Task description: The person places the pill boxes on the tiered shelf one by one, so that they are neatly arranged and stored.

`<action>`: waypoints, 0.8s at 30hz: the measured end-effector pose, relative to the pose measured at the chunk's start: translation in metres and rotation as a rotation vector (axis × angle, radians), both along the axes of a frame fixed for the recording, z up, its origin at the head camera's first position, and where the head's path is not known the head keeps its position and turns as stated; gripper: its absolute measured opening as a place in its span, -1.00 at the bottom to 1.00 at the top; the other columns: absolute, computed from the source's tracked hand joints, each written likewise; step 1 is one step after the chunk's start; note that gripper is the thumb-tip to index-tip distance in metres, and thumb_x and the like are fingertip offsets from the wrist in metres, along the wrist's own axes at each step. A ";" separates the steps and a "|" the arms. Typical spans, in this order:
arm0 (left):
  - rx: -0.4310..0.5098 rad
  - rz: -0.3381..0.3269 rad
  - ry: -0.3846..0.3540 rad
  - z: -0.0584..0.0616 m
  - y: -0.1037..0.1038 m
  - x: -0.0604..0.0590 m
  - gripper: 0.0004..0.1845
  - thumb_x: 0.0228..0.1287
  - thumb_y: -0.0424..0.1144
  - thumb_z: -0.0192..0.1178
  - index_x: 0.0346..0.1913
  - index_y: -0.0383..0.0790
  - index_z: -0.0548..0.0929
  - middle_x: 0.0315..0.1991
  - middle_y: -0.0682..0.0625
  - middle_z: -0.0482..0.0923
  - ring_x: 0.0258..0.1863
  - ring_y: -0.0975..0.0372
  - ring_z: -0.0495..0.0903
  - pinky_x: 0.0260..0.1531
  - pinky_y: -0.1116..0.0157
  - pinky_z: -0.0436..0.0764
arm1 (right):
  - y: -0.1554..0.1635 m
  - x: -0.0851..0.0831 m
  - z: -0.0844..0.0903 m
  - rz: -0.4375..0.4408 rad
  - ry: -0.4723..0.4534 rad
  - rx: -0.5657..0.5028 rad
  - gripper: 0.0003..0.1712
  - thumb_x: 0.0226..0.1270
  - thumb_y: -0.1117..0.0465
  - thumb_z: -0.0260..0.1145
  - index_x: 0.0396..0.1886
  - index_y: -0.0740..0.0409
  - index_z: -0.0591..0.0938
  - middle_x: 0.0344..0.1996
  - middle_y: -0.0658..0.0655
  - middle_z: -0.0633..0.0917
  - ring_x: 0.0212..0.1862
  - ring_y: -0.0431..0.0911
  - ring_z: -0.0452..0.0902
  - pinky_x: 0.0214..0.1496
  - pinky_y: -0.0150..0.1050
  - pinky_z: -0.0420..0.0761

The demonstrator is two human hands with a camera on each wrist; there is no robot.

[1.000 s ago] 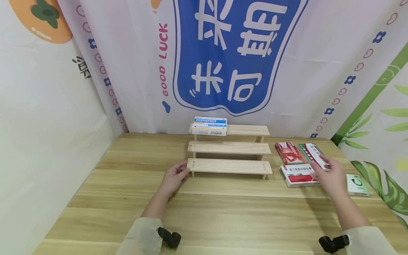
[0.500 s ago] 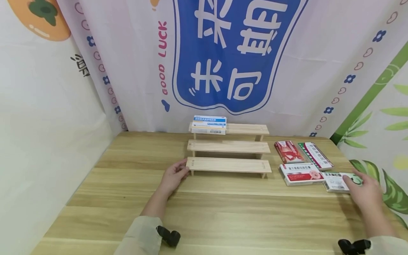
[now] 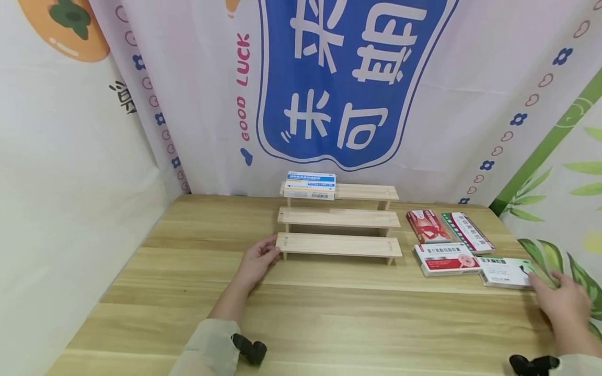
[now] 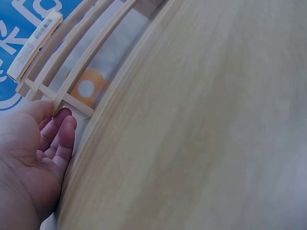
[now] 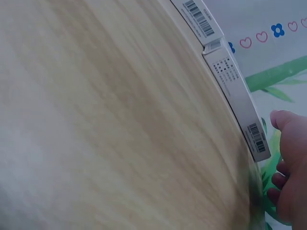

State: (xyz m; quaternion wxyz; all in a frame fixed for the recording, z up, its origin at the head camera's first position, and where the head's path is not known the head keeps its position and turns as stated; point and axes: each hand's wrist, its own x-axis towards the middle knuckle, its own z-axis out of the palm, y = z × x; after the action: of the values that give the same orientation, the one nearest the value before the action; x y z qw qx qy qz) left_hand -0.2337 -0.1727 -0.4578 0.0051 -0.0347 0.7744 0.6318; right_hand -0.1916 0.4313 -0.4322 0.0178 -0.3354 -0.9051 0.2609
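My left hand point(image 3: 256, 262) pinches the left end of the lowest step of a three-tier wooden display rack point(image 3: 338, 245). In the left wrist view, the thumb lies above the rack's end and the fingers are below it. A blue-and-white medicine box point(image 3: 309, 186) lies on the left of the top tier. Far right, my right hand point(image 3: 564, 300) is at the right end of a green-and-white medicine box point(image 3: 505, 272) on the table. From the right wrist view, a gap shows between the thumb and this box point(image 5: 235, 96); the other fingers are loosely curled.
Left of that box lies a red-and-white medicine box point(image 3: 447, 259). Behind them are a red box point(image 3: 428, 225) and a white box with green and maroon edges point(image 3: 469, 232). A printed curtain point(image 3: 211, 130) hangs behind the wooden table point(image 3: 301, 324).
My right hand has moved right, from above the red-and-white box to the right end of the green-and-white box, uncovering most of it. The left hand has stayed at the rack.
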 end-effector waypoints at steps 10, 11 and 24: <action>0.010 -0.010 -0.014 -0.003 0.001 0.000 -0.57 0.12 -0.22 0.11 0.11 -0.02 0.39 -0.22 -0.09 0.54 -0.34 0.20 0.53 -0.27 0.37 0.58 | 0.010 0.004 -0.009 0.002 -0.087 0.019 0.03 0.11 -0.37 -0.25 0.28 0.36 -0.16 0.22 0.53 -0.05 0.23 0.40 -0.18 0.22 0.20 -0.03; 0.011 -0.010 -0.014 -0.003 0.001 0.000 -0.57 0.12 -0.22 0.11 0.11 -0.02 0.39 -0.22 -0.08 0.54 -0.34 0.20 0.53 -0.27 0.37 0.58 | 0.010 0.004 -0.010 0.011 -0.088 0.026 0.03 0.11 -0.37 -0.25 0.27 0.38 -0.15 0.21 0.53 -0.03 0.22 0.40 -0.16 0.22 0.20 -0.03; -0.013 0.002 -0.012 0.000 -0.001 -0.001 -0.56 0.11 -0.21 0.11 0.11 0.00 0.39 -0.23 -0.07 0.54 -0.33 0.20 0.54 -0.25 0.35 0.58 | 0.009 0.001 -0.014 0.038 -0.096 0.039 -0.02 0.13 -0.37 -0.28 0.25 0.36 0.00 0.20 0.51 0.05 0.19 0.39 -0.07 0.21 0.17 0.02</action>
State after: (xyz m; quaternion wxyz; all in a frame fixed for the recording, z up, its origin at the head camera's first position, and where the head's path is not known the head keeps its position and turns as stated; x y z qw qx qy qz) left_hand -0.2349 -0.1733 -0.4581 0.0088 -0.0394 0.7783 0.6266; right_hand -0.1908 0.4405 -0.4464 -0.0241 -0.3301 -0.9159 0.2272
